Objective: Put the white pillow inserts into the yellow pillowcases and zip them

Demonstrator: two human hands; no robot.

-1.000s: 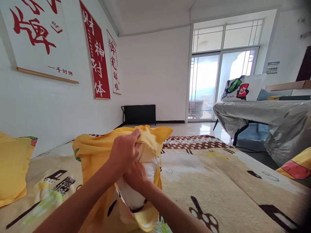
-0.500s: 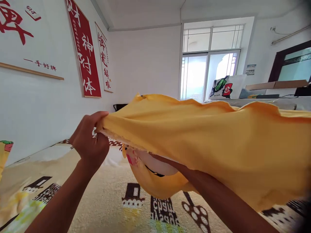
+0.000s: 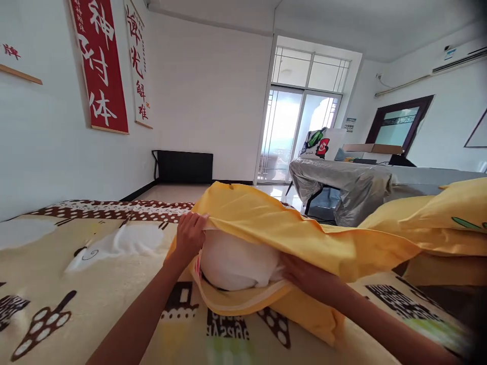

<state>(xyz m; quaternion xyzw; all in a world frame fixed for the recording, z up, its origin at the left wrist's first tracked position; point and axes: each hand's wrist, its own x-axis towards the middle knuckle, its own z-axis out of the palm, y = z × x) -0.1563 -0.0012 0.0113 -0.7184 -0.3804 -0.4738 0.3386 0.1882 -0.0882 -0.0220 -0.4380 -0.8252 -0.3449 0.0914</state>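
A yellow pillowcase (image 3: 258, 208) lies across the bed, its mouth facing me and gaping. Inside the opening a white pillow (image 3: 236, 258) shows; its far part is hidden by the fabric. My left hand (image 3: 190, 233) is closed round the pillowcase's edge at the left side of the mouth. Under the upper flap, my right hand (image 3: 302, 271) reaches into the opening at its right side. Its fingers are closed on the pillow's white surface, partly covered by the flap.
A patterned cream blanket (image 3: 114, 263) covers the bed. Yellow pillows (image 3: 449, 213) are stacked at right. Beyond stand a plastic-covered table (image 3: 342, 177) with a box (image 3: 373, 148) and a black panel (image 3: 185, 167) against the wall. Scrolls (image 3: 101, 66) hang at left.
The pillowcase has come down from its raised, stretched position, so more of the white pillow shows. My left hand has moved right and lower. The view has turned to the right.
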